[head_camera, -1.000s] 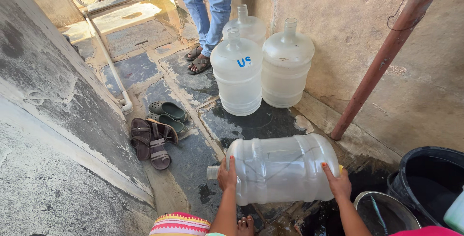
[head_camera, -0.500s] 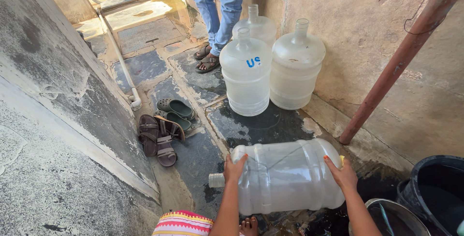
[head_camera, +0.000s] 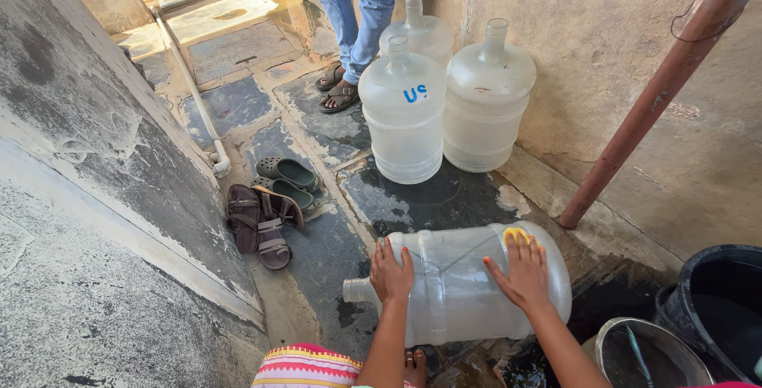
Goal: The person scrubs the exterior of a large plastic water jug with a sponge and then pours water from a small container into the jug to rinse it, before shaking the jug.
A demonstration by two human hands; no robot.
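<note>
A large clear water jug [head_camera: 468,285] is laid on its side on the wet stone floor [head_camera: 317,253], neck pointing left, and a scrubbing step appears to be in hand. Well to the left, brown sandals [head_camera: 258,225] and green clogs [head_camera: 286,177] are left beside a white pipe [head_camera: 194,94] along the grey wall. The left hand [head_camera: 390,273] is spread flat, fingers apart, on the jug's shoulder near the neck, so the jug is steadied. The right hand [head_camera: 521,273] is pressed palm-down on the body toward the base, fingers spread over a yellow sponge [head_camera: 517,236]; nothing is clamped. The next move is judged to call for firm bracing by the left hand, since the round jug could roll on the slick floor.

Behind, three upright jugs [head_camera: 405,122] are stood against the wall, and a person's legs in jeans [head_camera: 357,7] are seen past them. To the right, a slanted reddish pipe [head_camera: 659,94], a metal basin [head_camera: 651,356] and a black bucket [head_camera: 718,308] crowd the space, so little room is left on that side.
</note>
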